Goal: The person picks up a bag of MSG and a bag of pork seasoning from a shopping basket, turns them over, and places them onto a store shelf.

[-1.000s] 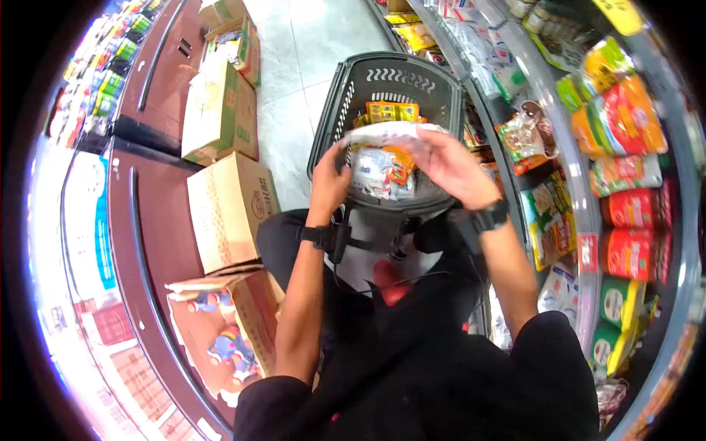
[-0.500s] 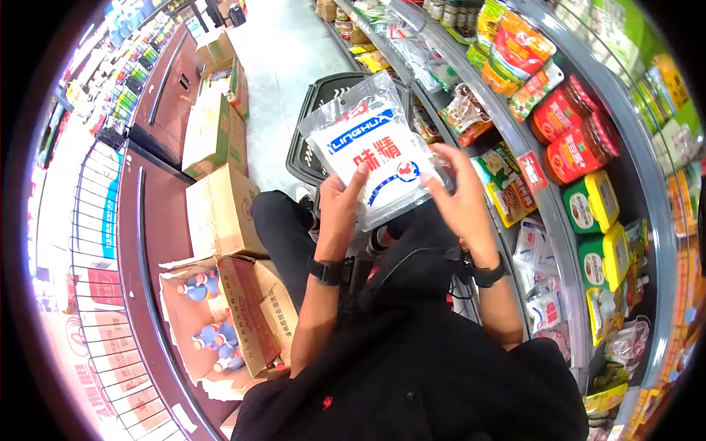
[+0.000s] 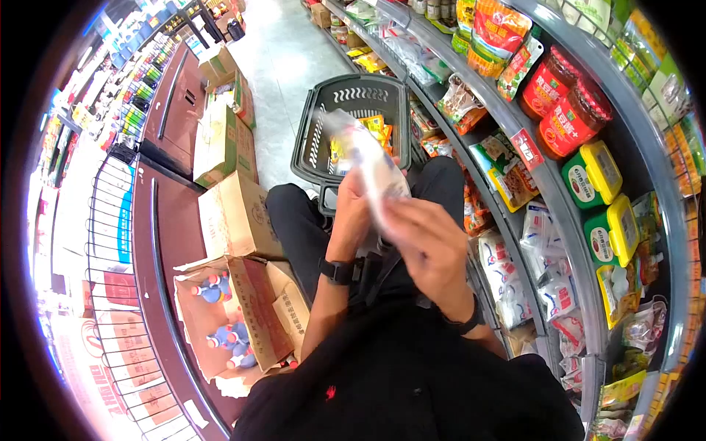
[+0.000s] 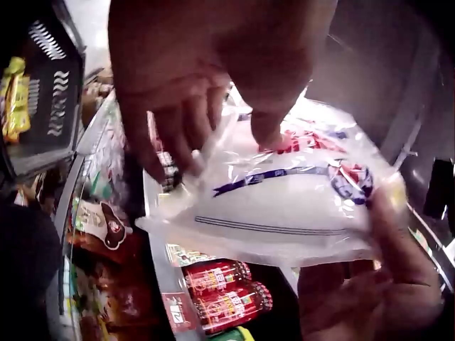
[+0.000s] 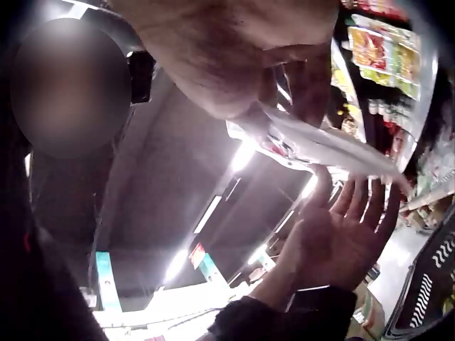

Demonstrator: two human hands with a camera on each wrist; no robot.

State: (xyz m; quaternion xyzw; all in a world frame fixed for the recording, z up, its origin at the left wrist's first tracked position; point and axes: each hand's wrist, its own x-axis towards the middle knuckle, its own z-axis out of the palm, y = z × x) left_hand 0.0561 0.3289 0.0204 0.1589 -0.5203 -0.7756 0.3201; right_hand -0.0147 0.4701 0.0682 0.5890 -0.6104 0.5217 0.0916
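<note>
Holds the white packet [image 4: 284, 220] tilted above the black trousers [image 3: 298, 224], near the dark basket [image 3: 399, 110] with yellow packets [image 3: 376, 128] inside, grasping one side with fingers of the left hand [image 3: 351, 209] and pinching the other between thumb and fingers of the right hand [image 3: 435, 251].

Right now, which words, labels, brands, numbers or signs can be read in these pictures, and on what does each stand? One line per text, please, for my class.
"黄豆酱": on the red jars.
Held white bag: red and blue print, too blurred or slanted to read.
Yellow-lidded tubs: label characters too small.
Red shelf tag: too small.
Open carton: flap print too small.
No number is readable.
</note>
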